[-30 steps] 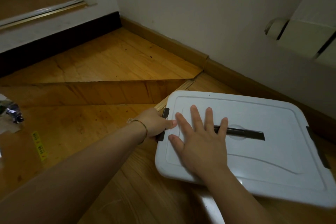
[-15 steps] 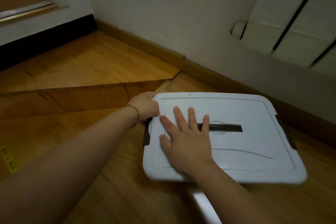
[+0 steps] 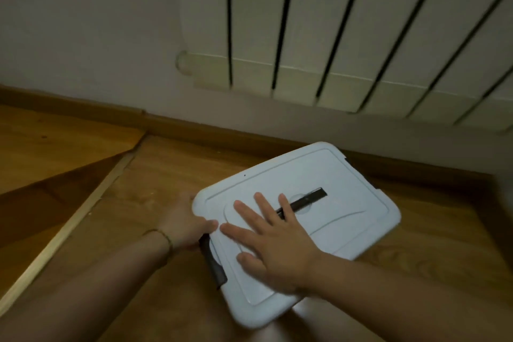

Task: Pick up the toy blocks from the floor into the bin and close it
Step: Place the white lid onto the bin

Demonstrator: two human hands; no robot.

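Observation:
A white plastic bin (image 3: 347, 203) stands on the wooden floor with its lid on, a dark handle slot (image 3: 305, 200) in the lid's middle. My right hand (image 3: 272, 241) lies flat on the lid with the fingers spread. My left hand (image 3: 186, 222) grips the bin's left edge, thumb on top of the lid, just above a dark side latch (image 3: 215, 266). A second dark latch (image 3: 347, 160) shows at the far right edge. No toy blocks are in view; the bin's inside is hidden by the lid.
A white radiator (image 3: 361, 36) hangs on the wall right behind the bin, above a brown baseboard (image 3: 194, 128). A raised wooden step (image 3: 55, 153) with a pale edge strip runs diagonally on the left. Bare wood floor (image 3: 155, 183) lies between step and bin.
The view has swung right and up, so the radiator fills the top. The bin now sits turned at an angle. Both hands stay on the lid and its left edge.

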